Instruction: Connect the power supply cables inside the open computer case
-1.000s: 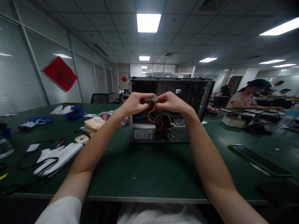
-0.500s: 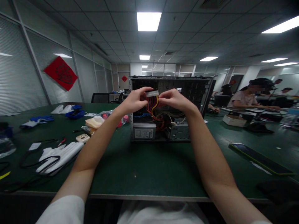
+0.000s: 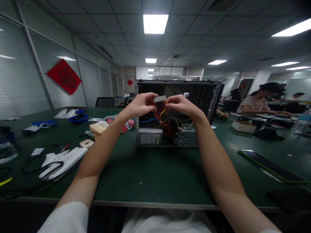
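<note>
A white multi-pin power connector (image 3: 160,99) is held up in front of the computer case (image 3: 178,82). Red, yellow, orange and black wires (image 3: 162,113) run down from it into the case. My left hand (image 3: 141,104) pinches the connector's left end between thumb and fingers. At the right end, my right hand (image 3: 181,105) has its thumb and fingers closed on the connector or the wires just under it; which one I cannot tell. Low in the open case sit the power supply (image 3: 150,137) and a grey metal drive bay (image 3: 186,138).
On the green table (image 3: 145,174), a white power strip (image 3: 64,163) with black cables lies left, near blue and white gloves (image 3: 40,125). A phone-like dark slab (image 3: 270,165) and a small white box (image 3: 243,125) are on the right, where another person (image 3: 252,102) sits.
The connector has tilted slightly, its right end a little higher, and moved a touch to the right. My right hand has dropped slightly. Both hands stay at the connector.
</note>
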Available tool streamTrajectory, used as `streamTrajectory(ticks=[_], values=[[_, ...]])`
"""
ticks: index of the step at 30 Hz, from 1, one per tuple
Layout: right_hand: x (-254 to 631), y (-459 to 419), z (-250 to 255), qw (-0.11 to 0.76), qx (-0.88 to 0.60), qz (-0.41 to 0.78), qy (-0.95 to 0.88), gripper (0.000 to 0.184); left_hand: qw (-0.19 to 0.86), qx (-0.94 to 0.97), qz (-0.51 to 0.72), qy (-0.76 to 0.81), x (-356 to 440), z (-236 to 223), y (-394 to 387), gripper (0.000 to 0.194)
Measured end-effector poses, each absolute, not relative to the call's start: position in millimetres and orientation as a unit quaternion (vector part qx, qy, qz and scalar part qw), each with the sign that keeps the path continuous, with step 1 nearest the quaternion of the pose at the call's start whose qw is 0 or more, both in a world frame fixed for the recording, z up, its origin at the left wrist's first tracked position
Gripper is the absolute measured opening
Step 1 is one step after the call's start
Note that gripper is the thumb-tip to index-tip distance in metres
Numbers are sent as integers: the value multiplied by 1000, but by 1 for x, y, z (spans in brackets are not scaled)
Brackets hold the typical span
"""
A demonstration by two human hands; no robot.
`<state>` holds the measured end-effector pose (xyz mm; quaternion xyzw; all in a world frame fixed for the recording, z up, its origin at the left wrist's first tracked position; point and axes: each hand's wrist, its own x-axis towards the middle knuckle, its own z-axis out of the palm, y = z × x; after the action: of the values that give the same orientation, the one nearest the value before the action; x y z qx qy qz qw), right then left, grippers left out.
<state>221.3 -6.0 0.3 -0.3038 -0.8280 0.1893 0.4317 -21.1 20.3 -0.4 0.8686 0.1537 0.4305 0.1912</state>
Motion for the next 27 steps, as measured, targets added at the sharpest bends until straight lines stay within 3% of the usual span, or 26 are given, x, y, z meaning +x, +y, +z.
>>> streamTrajectory(ticks=[4, 11, 15, 20, 27], values=[[223, -10, 2, 426, -298, 201, -830, 27, 181, 867, 436, 163, -20, -1, 20, 49], [226, 0, -11, 456, -225, 333, -794, 35, 224, 875, 412, 120, -20, 3, 6, 47], [223, 7, -19, 475, -187, 411, -755, 39, 186, 891, 402, 104, -19, 3, -17, 48], [230, 9, -19, 456, -183, 402, -772, 39, 91, 907, 395, 115, -18, 3, -33, 49], [230, 12, -23, 451, -182, 407, -773, 41, 118, 913, 369, 127, -19, 2, -19, 50]])
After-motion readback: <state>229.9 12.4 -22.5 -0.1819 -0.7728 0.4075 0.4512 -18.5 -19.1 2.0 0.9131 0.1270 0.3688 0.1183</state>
